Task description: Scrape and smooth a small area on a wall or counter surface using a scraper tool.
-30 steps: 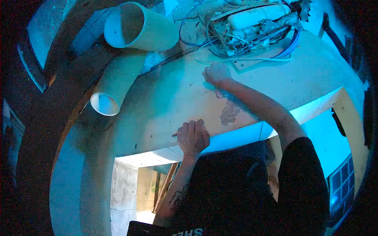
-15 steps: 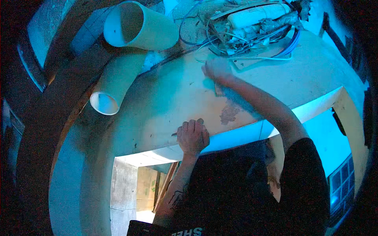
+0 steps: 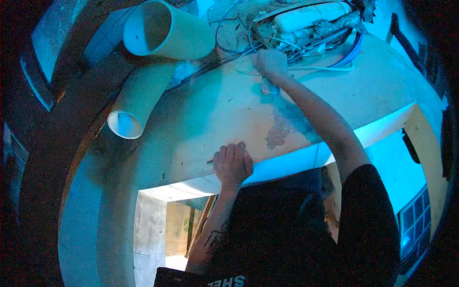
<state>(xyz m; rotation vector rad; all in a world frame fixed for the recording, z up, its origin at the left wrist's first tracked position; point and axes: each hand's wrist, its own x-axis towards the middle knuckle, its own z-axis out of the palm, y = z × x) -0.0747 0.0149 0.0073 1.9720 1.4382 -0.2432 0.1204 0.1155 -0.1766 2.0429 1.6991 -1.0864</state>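
My right hand (image 3: 271,64) is closed and raised against the upper part of a pale wall (image 3: 215,115), just below a bundle of cables. From under it sticks a flat, rectangular piece (image 3: 270,87), like a scraper blade, lying near the wall; its kind is not clear. My left hand (image 3: 233,165) is closed in a fist at the wall's lower edge, above an opening. A short, thin, dark end pokes out on its left side; the rest is hidden by the fingers. A rough bare patch (image 3: 279,131) marks the wall between my two hands.
A wide pale pipe (image 3: 191,36) and a narrower pipe (image 3: 143,95) lie at the upper left. Tangled cables (image 3: 311,57) surround a white cylinder (image 3: 313,16) at the top. Below are a bright opening (image 3: 181,227) and, at right, another opening with a paned window (image 3: 414,217).
My right hand has shifted up and slightly right along the wall, and the flat piece under it shows more clearly. My left hand stays almost in place.
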